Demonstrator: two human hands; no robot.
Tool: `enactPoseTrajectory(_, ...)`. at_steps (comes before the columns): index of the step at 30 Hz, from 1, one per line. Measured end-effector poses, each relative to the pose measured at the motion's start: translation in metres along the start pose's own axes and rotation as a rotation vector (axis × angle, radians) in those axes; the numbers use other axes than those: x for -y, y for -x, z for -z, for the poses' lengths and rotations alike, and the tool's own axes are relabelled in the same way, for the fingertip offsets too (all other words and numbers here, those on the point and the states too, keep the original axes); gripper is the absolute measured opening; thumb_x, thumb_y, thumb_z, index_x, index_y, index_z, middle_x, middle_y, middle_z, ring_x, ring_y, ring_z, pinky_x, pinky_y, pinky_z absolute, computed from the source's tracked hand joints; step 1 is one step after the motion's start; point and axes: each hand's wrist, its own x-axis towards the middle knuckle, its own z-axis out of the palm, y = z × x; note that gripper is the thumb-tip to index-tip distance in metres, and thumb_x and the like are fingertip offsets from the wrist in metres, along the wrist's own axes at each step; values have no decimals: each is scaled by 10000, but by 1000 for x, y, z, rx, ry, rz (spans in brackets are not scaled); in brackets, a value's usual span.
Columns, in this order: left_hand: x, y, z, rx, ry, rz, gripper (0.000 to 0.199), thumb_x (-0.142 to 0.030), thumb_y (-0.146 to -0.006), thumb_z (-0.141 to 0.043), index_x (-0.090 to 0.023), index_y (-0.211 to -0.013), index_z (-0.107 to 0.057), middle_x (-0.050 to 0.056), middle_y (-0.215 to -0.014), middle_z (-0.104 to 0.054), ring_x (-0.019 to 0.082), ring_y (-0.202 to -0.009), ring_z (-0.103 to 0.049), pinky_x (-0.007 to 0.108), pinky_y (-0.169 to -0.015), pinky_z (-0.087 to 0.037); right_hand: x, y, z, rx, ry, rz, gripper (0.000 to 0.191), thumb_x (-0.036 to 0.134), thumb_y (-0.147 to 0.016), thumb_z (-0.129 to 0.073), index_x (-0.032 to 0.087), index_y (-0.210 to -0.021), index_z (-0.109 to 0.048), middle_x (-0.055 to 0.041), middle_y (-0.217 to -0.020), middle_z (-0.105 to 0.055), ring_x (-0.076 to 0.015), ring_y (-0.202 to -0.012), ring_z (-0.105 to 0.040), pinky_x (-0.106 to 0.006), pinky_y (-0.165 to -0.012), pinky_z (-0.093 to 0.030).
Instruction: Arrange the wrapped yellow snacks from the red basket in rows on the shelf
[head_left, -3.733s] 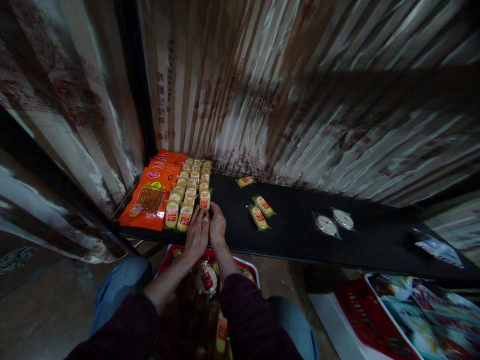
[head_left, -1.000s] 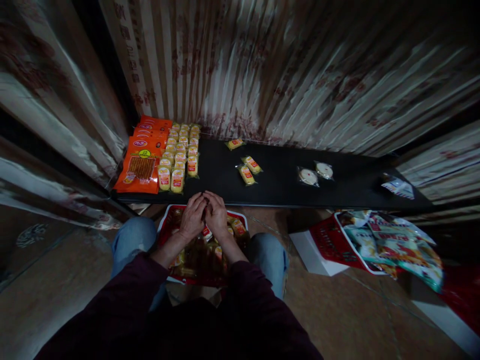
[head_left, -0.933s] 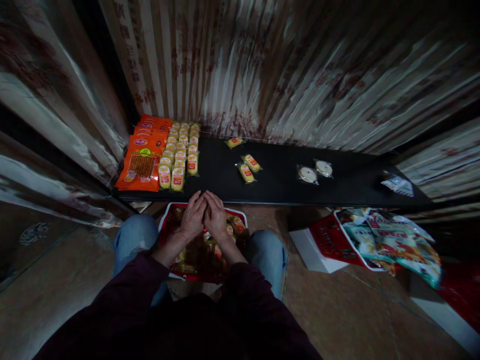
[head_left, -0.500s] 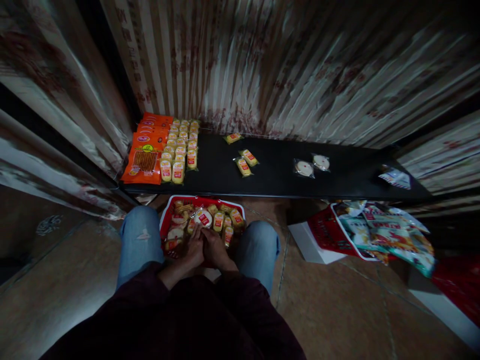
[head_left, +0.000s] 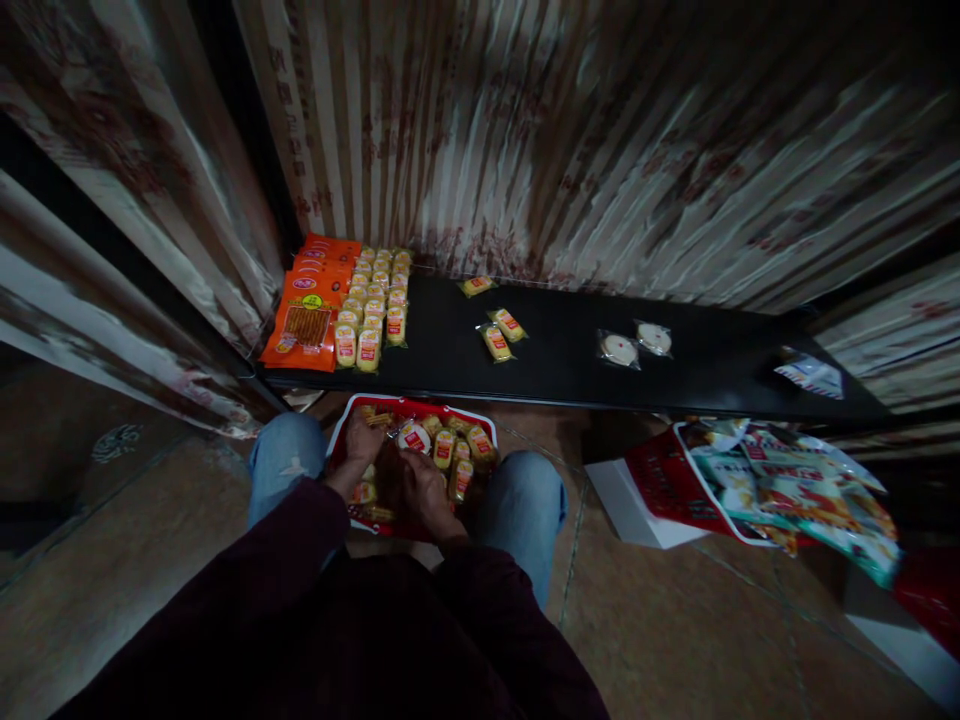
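Observation:
A red basket with a white rim [head_left: 489,412] sits between my knees, holding several small wrapped cakes in yellow and white. My right hand [head_left: 427,492] is inside it, fingers curled at the lower edge of a round, white wrapped cake [head_left: 413,437] with a red label. My left hand [head_left: 364,442] reaches down at the basket's left side, beside a yellowish wrapped snack [head_left: 381,417]; its fingertips are hidden. Oval yellow wrapped cakes [head_left: 444,448] lie to the right of the white one.
On the black shelf [head_left: 555,370] stand orange snack bags [head_left: 304,318] and rows of yellow wrapped cakes [head_left: 369,340]. Loose yellow cakes [head_left: 496,343], white round cakes [head_left: 619,349] and a pale packet [head_left: 811,374] lie farther right. A second red basket [head_left: 660,480] holds green-white bags [head_left: 802,475].
My left hand has parted from my right and moved to the basket's left side. The right hand stays by the round white cake. The view has shifted slightly.

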Motion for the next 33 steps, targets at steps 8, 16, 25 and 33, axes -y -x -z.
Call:
enactPoseTrajectory(8,-1,-17,-7,93,-215,44,378,-152,-781,-511,-92,-1153,-491,190,-1147,-589,236,-1058,-580,296,-840,-443,2,-61,-21,266,281,-48,465,111,-805,-452,96,-1265,-518,-127,-1348,-491,-224,-1303,-360,-362,-1096,-272)
enactPoseTrajectory(16,2,-22,-11,213,-132,108,365,-220,-776,-553,-138,-1123,-468,154,-1024,-653,222,-931,-627,285,-740,-444,3,-78,-30,360,480,-138,458,151,-888,-318,183,-1324,-452,-89,-1379,-464,-266,-1300,-338,-425,-1031,-269)
enactPoseTrajectory(25,-9,6,6,159,-72,-74,328,-202,-806,-513,-167,-1131,-487,125,-1110,-633,218,-1008,-609,317,-847,-440,2,-57,-20,236,321,-55,502,158,-804,-448,128,-1305,-477,-104,-1385,-456,-278,-1333,-275,-438,-1069,-230)
enactPoseTrajectory(33,-13,61,20,134,-59,-322,358,-173,-794,-484,-175,-1146,-554,87,-1137,-628,208,-1064,-558,341,-927,-436,3,-15,3,-30,165,111,479,99,-734,-456,85,-1201,-557,-142,-1276,-527,-250,-1298,-335,-449,-1091,-293)
